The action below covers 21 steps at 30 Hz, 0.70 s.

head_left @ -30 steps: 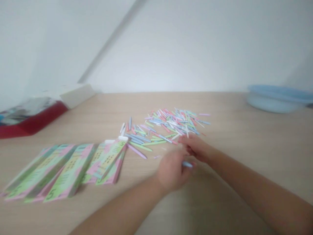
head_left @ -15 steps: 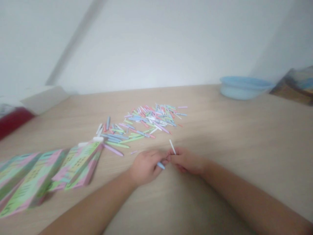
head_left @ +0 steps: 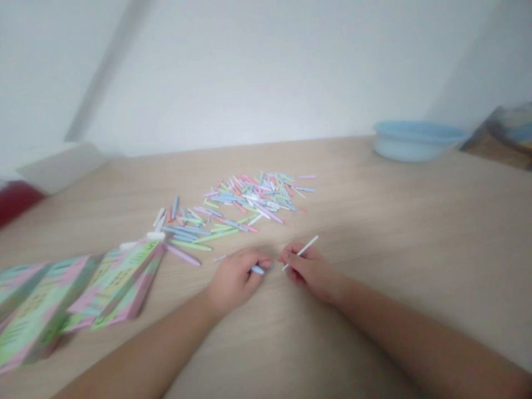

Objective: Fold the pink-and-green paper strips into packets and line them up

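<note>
My left hand (head_left: 238, 277) is closed around a light blue pen barrel (head_left: 257, 270), whose tapered end shows beside the thumb. Most of the barrel is hidden by the fingers. My right hand (head_left: 310, 269) pinches a thin white pen refill (head_left: 308, 245), tilted up to the right, with its narrow lower end pointing toward the left hand. A small gap separates the two hands. Beyond them lies a loose pile of pastel pen parts (head_left: 253, 197) in pink, blue, green, purple and white. A purple pen piece (head_left: 183, 255) rests left of my left hand.
Several printed pastel boxes (head_left: 112, 282) lie at the left on the wooden table (head_left: 394, 233). A blue basin (head_left: 418, 144) stands at the back right. A white box (head_left: 60, 166) and a red object (head_left: 19, 202) are at the far left, near the wall.
The hands were together and have moved apart. The white refill has swung from leaning left to leaning right in my right hand. The blue barrel remains in my left hand.
</note>
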Each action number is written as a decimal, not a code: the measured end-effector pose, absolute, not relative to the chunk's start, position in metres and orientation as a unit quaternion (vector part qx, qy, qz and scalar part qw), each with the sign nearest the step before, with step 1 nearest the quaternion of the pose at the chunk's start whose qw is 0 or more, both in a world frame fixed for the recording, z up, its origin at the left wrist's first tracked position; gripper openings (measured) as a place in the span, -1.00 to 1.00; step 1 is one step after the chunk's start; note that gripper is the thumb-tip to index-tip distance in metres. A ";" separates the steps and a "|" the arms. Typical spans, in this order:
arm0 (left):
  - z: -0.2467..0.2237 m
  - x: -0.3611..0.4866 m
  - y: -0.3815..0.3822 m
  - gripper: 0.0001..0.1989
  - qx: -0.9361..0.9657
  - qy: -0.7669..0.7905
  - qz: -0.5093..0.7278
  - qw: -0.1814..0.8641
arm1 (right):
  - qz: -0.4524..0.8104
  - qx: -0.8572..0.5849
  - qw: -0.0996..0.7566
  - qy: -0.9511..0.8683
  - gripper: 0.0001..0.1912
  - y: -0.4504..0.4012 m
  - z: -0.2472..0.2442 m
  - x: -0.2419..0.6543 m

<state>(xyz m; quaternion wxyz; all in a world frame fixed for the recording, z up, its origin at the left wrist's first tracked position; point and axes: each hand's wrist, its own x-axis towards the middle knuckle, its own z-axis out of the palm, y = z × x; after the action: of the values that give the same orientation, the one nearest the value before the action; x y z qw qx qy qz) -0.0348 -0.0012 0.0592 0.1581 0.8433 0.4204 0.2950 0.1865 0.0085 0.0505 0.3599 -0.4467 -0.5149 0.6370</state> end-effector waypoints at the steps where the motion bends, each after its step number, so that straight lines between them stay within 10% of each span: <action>1: 0.059 -0.035 -0.001 -0.79 0.843 0.421 0.294 0.159 | 0.634 -0.437 0.372 -0.519 -0.66 0.008 0.051 0.187; 21: 0.049 -0.037 0.003 -0.86 0.840 0.405 0.312 0.180 | 0.735 -0.320 0.419 -0.426 -0.57 0.004 0.051 0.189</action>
<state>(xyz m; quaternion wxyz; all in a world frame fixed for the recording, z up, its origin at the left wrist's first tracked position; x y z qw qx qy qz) -0.0369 0.0030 0.0485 0.1799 0.8403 0.4048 0.3125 0.1886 0.0039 0.0513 0.4191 -0.3203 -0.4263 0.7349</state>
